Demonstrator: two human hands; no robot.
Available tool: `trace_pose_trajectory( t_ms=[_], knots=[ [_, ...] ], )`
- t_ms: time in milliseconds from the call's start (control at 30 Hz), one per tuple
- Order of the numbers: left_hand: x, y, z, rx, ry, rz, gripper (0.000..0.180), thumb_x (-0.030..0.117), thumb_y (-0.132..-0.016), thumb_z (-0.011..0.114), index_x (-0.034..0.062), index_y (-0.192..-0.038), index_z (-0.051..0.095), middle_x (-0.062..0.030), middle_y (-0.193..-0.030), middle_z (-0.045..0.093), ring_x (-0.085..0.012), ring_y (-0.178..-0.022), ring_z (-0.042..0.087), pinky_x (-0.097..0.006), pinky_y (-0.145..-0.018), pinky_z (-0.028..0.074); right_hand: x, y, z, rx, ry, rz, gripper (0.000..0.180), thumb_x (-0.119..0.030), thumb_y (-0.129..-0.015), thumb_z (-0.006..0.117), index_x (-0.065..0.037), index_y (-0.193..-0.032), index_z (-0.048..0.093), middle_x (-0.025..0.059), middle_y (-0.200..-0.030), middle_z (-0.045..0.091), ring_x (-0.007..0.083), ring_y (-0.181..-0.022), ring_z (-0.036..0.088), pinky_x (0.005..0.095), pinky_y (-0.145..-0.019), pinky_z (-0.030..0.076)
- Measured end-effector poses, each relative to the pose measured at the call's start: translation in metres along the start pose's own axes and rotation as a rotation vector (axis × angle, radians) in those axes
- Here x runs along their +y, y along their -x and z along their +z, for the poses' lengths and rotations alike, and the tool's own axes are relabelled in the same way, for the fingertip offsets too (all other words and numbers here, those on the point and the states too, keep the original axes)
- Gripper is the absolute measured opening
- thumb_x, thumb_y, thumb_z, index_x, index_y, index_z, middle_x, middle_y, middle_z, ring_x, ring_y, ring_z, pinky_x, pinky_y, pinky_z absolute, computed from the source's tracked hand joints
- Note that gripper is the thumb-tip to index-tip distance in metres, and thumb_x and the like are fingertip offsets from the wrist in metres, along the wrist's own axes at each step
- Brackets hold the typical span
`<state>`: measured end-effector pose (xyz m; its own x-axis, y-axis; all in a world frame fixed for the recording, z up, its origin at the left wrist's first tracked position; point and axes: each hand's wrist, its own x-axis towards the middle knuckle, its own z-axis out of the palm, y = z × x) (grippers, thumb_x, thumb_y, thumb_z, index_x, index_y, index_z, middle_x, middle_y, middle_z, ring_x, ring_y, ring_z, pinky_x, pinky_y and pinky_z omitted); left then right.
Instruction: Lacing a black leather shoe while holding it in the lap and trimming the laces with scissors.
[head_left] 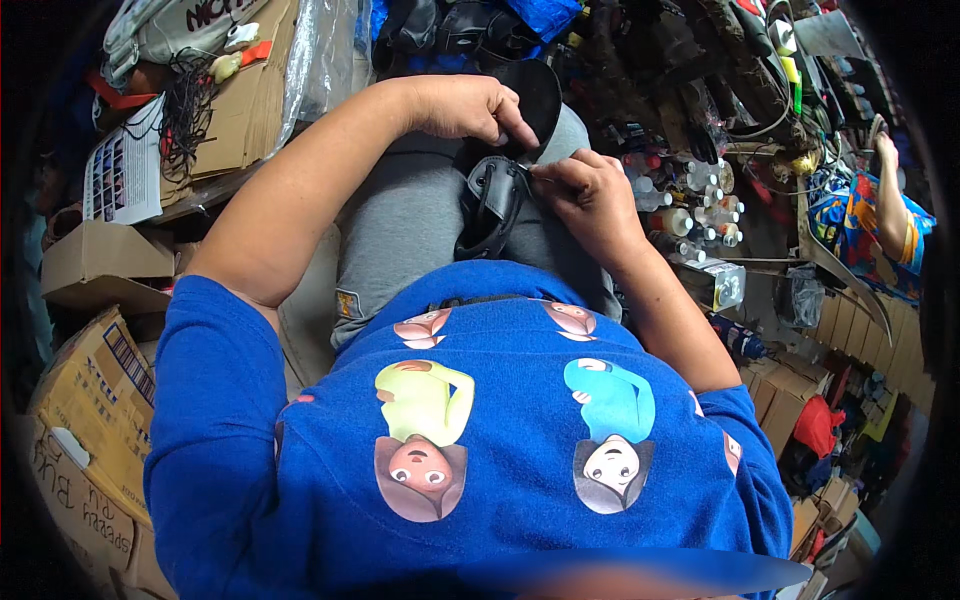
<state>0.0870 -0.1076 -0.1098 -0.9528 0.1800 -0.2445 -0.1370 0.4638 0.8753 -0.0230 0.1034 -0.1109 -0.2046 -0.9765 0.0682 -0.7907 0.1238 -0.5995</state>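
Note:
Across my lap lies a black leather sandal (493, 195), its looped strap toward me and its broad dark sole (535, 92) stretching away between my knees. My left hand (468, 108) bends over it from the far left, fingers curled and the index pressing down on the black piece. From the right, my right hand (592, 198) pinches thumb and index together at the strap's edge. A small pale glint shows at those fingertips; what they grip is too small to make out.
Flattened cardboard (235, 110) and tangled black cord (188, 115) lie at the far left, with an open box (105, 265) nearer. Several small bottles (700, 205) stand right of my knee. Another person's arm (890, 195) shows at the far right. Dark bags (450, 28) sit ahead.

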Motion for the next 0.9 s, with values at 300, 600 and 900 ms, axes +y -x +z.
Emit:
trace_pose_trajectory(
  t_ms=[300, 600, 900],
  knots=[
    [0.002, -0.013, -0.001, 0.101, -0.013, 0.035, 0.023, 0.002, -0.075, 0.065, 0.0078, -0.095, 0.072, -0.0015, -0.079, 0.045, -0.0138, -0.078, 0.048, -0.025, -0.074, 0.041, -0.004, -0.005, -0.009, 0.021, 0.115, -0.053, 0.010, -0.018, -0.076, 0.067, -0.015, -0.085, 0.070, 0.0047, -0.073, 0.059, 0.0237, -0.073, 0.058, 0.0361, -0.078, 0.038],
    [0.010, -0.017, 0.001, 0.130, -0.090, 0.043, 0.021, 0.004, -0.074, 0.068, 0.0078, -0.095, 0.072, -0.0021, -0.081, 0.054, -0.0148, -0.077, 0.055, -0.026, -0.073, 0.045, 0.002, -0.011, -0.013, -0.050, 0.001, 0.021, 0.013, -0.014, -0.075, 0.066, -0.016, -0.086, 0.070, 0.0055, -0.076, 0.060, 0.0240, -0.075, 0.059, 0.0382, -0.079, 0.038],
    [0.005, -0.013, -0.009, -0.055, -0.002, -0.032, 0.030, 0.004, -0.077, 0.064, 0.0066, -0.106, 0.068, -0.0054, -0.084, 0.058, -0.0174, -0.083, 0.057, -0.028, -0.078, 0.045, -0.003, 0.008, -0.012, -0.049, 0.139, -0.065, 0.022, -0.017, -0.076, 0.067, -0.018, -0.098, 0.069, 0.0045, -0.076, 0.058, 0.0222, -0.076, 0.058, 0.0399, -0.080, 0.038]
  ],
)
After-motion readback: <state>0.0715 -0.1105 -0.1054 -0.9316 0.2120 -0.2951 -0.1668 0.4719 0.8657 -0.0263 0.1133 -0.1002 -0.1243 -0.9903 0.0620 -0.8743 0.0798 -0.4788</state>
